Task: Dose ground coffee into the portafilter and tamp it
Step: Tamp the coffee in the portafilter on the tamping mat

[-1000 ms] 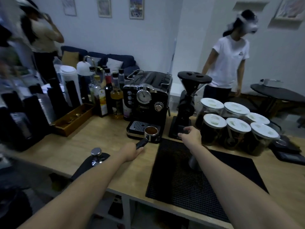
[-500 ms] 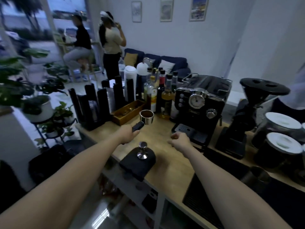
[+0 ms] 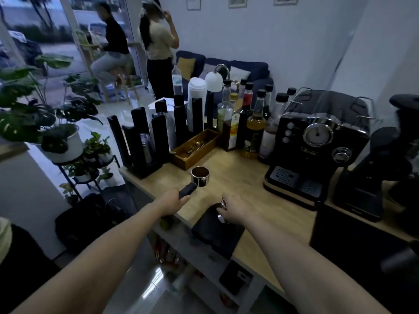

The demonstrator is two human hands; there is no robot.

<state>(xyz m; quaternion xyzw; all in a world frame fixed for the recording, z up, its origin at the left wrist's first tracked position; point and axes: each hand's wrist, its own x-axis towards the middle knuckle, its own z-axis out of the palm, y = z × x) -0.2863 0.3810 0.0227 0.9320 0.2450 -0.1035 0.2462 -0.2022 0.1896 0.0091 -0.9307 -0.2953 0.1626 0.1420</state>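
Left hand (image 3: 173, 201) was wrapped around the black handle of the portafilter (image 3: 199, 176), holding it above the wooden counter (image 3: 238, 175). Its long axis ran from the hand up and to the right, away from the body, with the basket at the far end, open side up and brown grounds showing inside.

Right hand (image 3: 234, 210) was closed over the tamper (image 3: 223, 203), which stood on the black mat (image 3: 215, 232) near the counter's front edge. Only a sliver of its metal top and base showed past the fingers.

The basket lay up and left of the tamper, near but not touching. Judged: the right hand must carry the tamper that way, or the left bring the basket down to the mat.
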